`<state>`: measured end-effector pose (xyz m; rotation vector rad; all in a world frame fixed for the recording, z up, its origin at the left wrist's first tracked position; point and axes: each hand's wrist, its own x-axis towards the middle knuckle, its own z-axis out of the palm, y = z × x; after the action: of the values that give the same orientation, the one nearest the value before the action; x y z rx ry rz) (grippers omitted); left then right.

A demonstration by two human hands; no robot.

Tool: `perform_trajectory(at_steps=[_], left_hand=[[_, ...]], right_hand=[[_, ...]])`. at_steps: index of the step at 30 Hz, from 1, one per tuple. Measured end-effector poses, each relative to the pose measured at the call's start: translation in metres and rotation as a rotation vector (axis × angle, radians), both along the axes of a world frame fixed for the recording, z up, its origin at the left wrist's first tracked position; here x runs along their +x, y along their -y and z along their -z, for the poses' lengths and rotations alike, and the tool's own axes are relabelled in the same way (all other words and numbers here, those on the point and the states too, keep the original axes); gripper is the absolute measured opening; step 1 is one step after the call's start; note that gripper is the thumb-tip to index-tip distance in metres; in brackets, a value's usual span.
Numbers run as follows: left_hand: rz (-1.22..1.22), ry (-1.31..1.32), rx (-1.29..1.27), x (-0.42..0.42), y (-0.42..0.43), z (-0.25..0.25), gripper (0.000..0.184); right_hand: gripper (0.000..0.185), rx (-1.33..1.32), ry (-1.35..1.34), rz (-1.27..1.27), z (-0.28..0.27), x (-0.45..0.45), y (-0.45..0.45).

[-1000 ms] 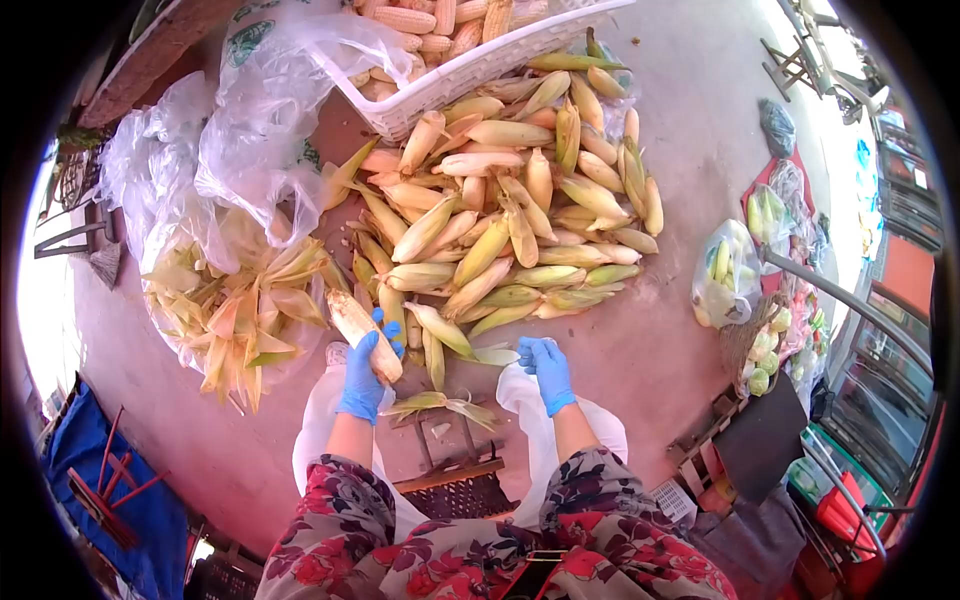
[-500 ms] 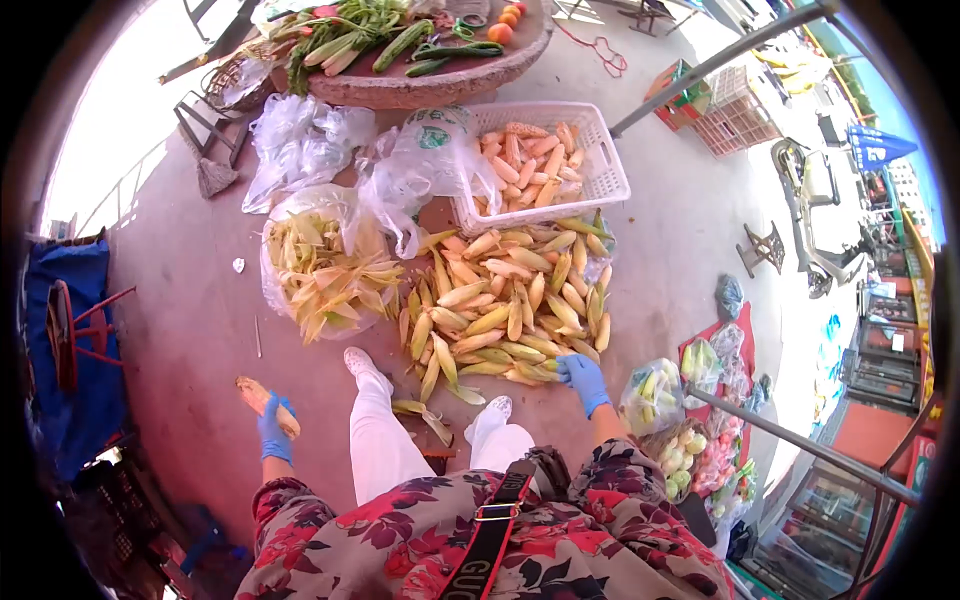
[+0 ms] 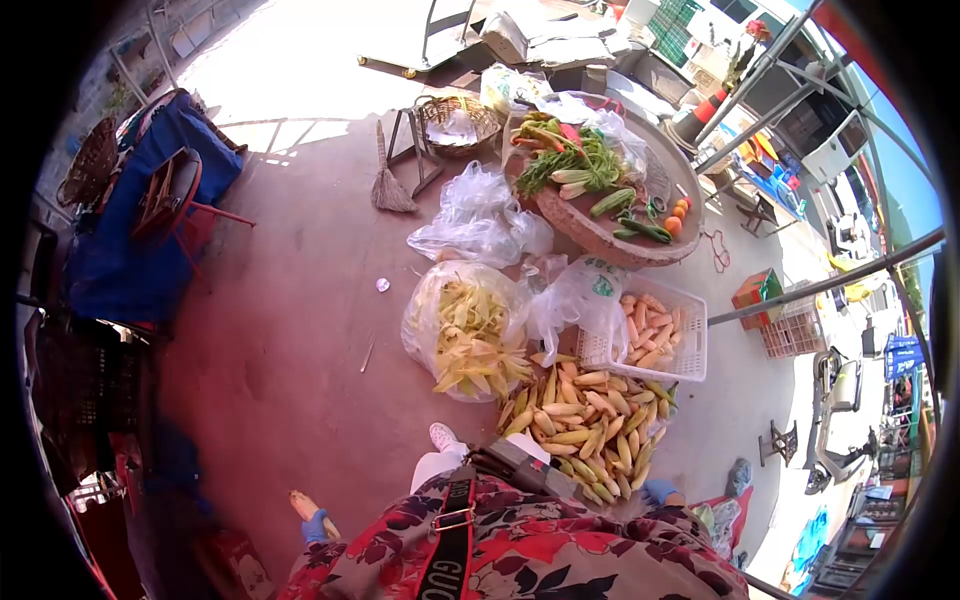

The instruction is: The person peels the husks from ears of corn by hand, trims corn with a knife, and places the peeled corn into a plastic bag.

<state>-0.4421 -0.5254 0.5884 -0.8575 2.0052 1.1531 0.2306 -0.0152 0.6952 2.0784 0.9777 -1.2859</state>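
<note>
My left hand [image 3: 318, 526], in a blue glove, is closed round a corn cob [image 3: 304, 504] low at the left, away from the pile. At the right edge of the heap of husked and unhusked corn [image 3: 590, 425] is my right hand [image 3: 660, 491], also gloved in blue; its fingers are mostly hidden by my body and the corn. Behind the heap stands a white plastic basket [image 3: 692, 355] of pinkish cobs. A clear bag [image 3: 425, 315] full of pale husks lies to the left of the basket.
A round stone table [image 3: 600, 240] bears greens, cucumbers and tomatoes. Plastic bags [image 3: 475, 225], a broom [image 3: 388, 188] and a wicker basket [image 3: 455, 125] are nearby. A chair [image 3: 165, 195] and blue cloth [image 3: 110, 270] stand left. A metal pole [image 3: 830, 278] crosses at right.
The view has tilted up and swung left, bringing in more of the stone table. My left hand has moved away from the heap with the cob. My right hand has moved to the heap's right side.
</note>
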Motion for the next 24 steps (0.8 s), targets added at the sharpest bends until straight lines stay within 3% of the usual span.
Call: perform_trajectory(at_steps=[2,4,5,6,7,9,10,12,13,16,18,20,21,24], left_hand=[[-0.080,-0.010,0.160,-0.022,-0.015,-0.001,0.033],[-0.107,-0.086,0.286,-0.048,-0.037,0.003,0.030],[-0.127,-0.127,0.348,-0.062,-0.052,0.001,0.029],[-0.109,-0.142,0.408,-0.068,-0.083,-0.032,0.032],[-0.073,-0.162,0.456,-0.078,-0.103,-0.045,0.034],[-0.004,-0.202,0.539,-0.098,-0.123,-0.059,0.037],[0.034,-0.258,0.498,-0.109,-0.126,-0.055,0.045],[0.127,-0.303,0.397,-0.128,-0.137,-0.069,0.046],[0.173,-0.324,0.342,-0.139,-0.139,-0.074,0.047],[0.204,-0.274,0.186,-0.168,-0.111,-0.048,0.046],[0.226,-0.240,0.072,-0.188,-0.099,-0.038,0.044],[0.244,-0.169,-0.038,-0.208,-0.089,-0.048,0.044],[0.249,-0.134,-0.082,-0.219,-0.088,-0.053,0.044],[0.270,-0.061,-0.153,-0.253,-0.087,-0.070,0.043]], right_hand=[[0.030,-0.029,-0.010,-0.158,0.035,0.019,-0.016],[0.031,-0.033,0.005,-0.097,-0.004,-0.044,-0.038],[0.031,-0.043,0.024,-0.258,0.019,-0.042,-0.060],[0.031,-0.054,0.044,-0.423,0.045,-0.043,-0.084],[0.028,0.002,-0.004,-0.719,0.039,-0.072,-0.101],[0.027,0.058,0.005,-0.615,0.019,-0.151,-0.141],[0.027,0.040,0.059,-0.630,0.050,-0.171,-0.166],[0.028,0.185,-0.075,-0.410,0.052,-0.253,-0.194],[0.025,0.145,-0.227,-0.403,0.107,-0.256,-0.224],[0.024,0.113,-0.216,-0.262,0.077,-0.401,-0.231],[0.026,0.074,-0.277,-0.375,0.130,-0.459,-0.251],[0.028,-0.005,-0.261,-0.529,0.141,-0.503,-0.245],[0.029,-0.033,-0.233,-0.627,0.128,-0.550,-0.252],[0.032,-0.007,-0.334,-0.596,0.044,-0.674,-0.252]])
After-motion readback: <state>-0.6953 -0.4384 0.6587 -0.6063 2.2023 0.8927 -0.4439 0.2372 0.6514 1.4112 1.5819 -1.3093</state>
